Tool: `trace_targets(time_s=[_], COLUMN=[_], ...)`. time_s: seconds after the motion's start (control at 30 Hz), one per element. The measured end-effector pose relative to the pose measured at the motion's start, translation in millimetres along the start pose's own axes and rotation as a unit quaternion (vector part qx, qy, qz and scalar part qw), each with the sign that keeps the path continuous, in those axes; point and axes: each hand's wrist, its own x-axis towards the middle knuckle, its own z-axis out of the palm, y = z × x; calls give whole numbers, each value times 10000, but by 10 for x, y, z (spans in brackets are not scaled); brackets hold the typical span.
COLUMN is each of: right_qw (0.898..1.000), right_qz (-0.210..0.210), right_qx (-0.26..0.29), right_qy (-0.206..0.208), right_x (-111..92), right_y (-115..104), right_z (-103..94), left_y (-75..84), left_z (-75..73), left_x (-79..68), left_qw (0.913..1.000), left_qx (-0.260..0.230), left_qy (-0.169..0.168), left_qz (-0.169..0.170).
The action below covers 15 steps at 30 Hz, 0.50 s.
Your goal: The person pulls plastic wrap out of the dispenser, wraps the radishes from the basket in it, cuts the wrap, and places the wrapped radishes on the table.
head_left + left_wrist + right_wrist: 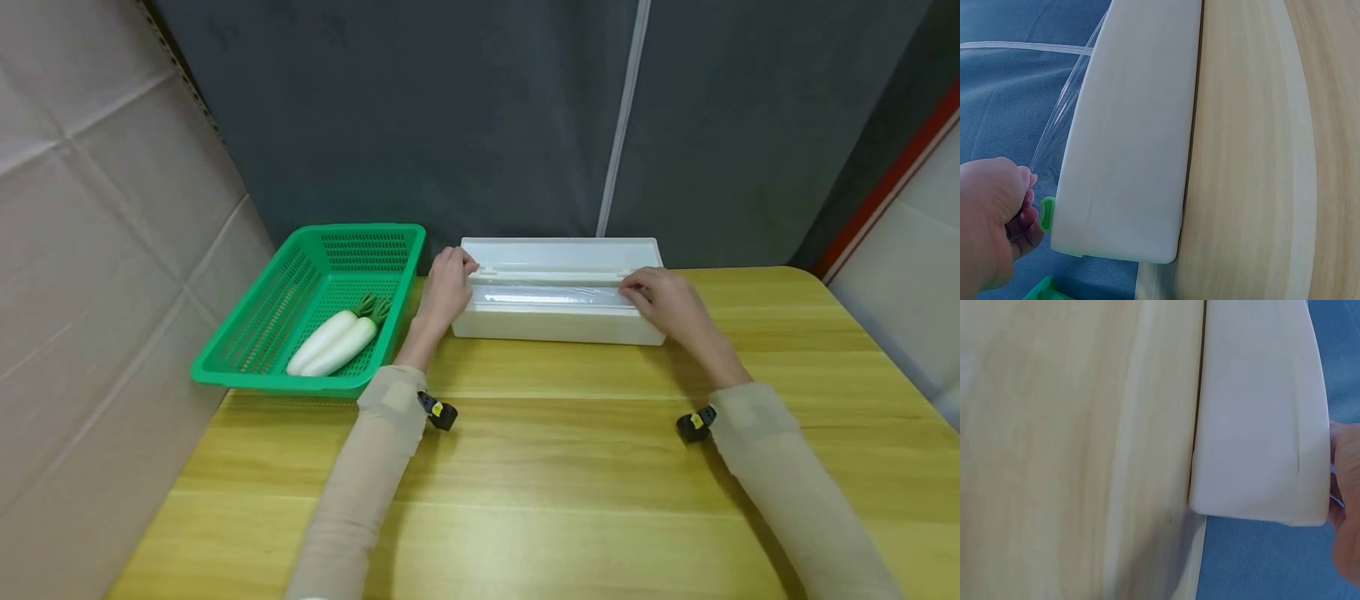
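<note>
A white cling film dispenser (558, 327) lies lengthwise on the table, lid raised, with a shiny roll inside. My left hand (448, 285) is at its left end, thumb and fingertips pinching the edge of the clear cling film (1063, 115), which stretches along the box in the left wrist view. At the opposite end my right hand (663, 302) pinches the film's other corner, thumb against curled fingers. The right wrist view shows only part of that hand (1346, 487), behind the dispenser (1254, 425); its fingertips are hidden there. A small green tab (1047, 214) shows beside the left hand's fingers.
Left of the dispenser stands a green plastic basket (258, 382) with two white radishes (333, 343) in it. The wooden table (555, 483) extends in front. A dark curtain (420, 117) hangs close behind, and a pale wall covering (97, 292) borders the left side.
</note>
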Motion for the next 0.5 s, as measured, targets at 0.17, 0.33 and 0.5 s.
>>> trace_targets(time_s=[0.17, 0.33, 0.5], right_qw=[9999, 9961, 9916], right_qz=[28, 288, 362], right_qx=[100, 292, 300], right_qy=[-129, -777, -1202], right_x=[-5, -8, 3], right_y=[12, -6, -17], right_z=[-96, -171, -201], left_y=[26, 29, 22], left_z=[-20, -35, -28], left_x=[18, 27, 14], left_qw=[9999, 9998, 9994], left_qx=[-34, -104, -166], left_qy=[-113, -116, -235], left_qz=[-41, -145, -170])
